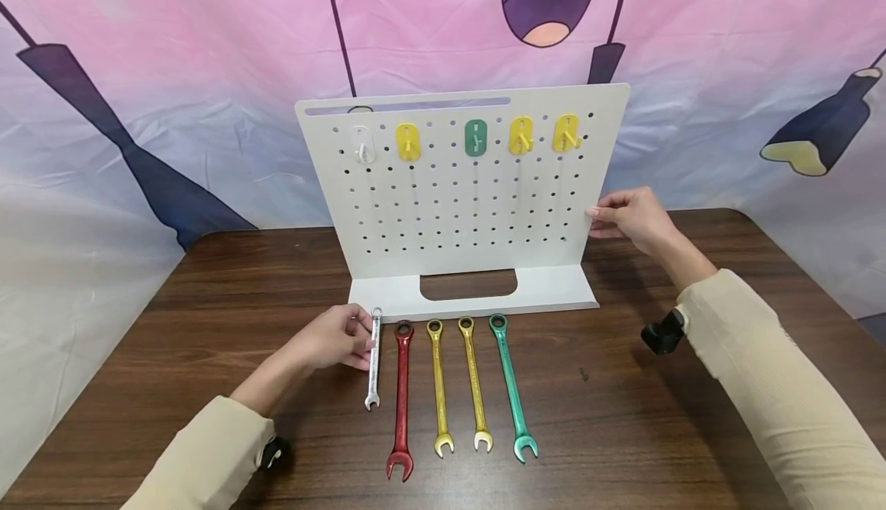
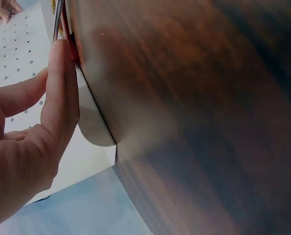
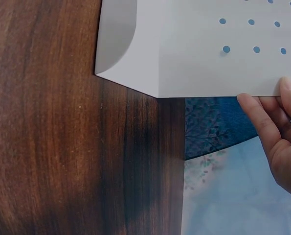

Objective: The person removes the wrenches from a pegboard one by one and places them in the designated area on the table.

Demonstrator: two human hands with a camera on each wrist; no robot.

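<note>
At the left end of a row of wrenches, my left hand [image 1: 339, 338] pinches the small silver wrench [image 1: 374, 360] at its fingertips; part of the grip is hidden. In the left wrist view, the silver shaft [image 2: 58, 19] shows just past the fingertip. My right hand [image 1: 637, 221] holds the right edge of the white pegboard [image 1: 460, 210], with the thumb on its front face. Beside the silver wrench lie a red wrench [image 1: 401, 402], two yellow wrenches [image 1: 439, 387] and a green wrench [image 1: 511, 387].
Along the pegboard's upper rows sit a white hook [image 1: 362, 145], several yellow hooks [image 1: 408, 141] and a green hook [image 1: 475, 138]. The board's base [image 1: 554, 287] rests on the dark wooden table [image 1: 657, 418]. A patterned cloth [image 1: 208, 71] hangs behind.
</note>
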